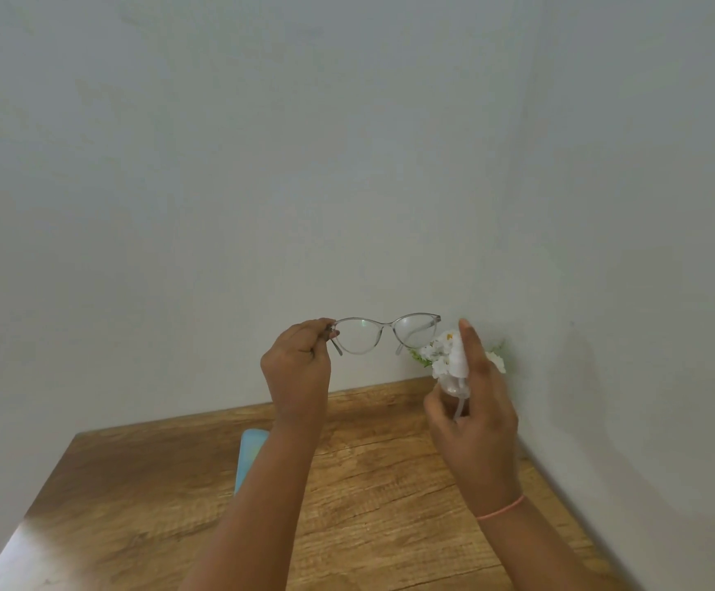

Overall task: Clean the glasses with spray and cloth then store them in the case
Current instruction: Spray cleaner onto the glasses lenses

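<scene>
My left hand (298, 368) pinches the left hinge of the clear-framed glasses (383, 332) and holds them up in front of the wall, lenses facing me, temples unfolded. Beside their right lens, my right hand (473, 411) grips a small clear spray bottle (458, 368) with a white nozzle, the index finger raised over the top. A light blue glasses case (250, 456) lies on the wooden table (372, 496), partly hidden behind my left forearm. No cloth is visible.
White artificial flowers (434, 351) with green leaves stand in the table's back right corner, behind the spray bottle. Pale walls close the table in at the back and on the right.
</scene>
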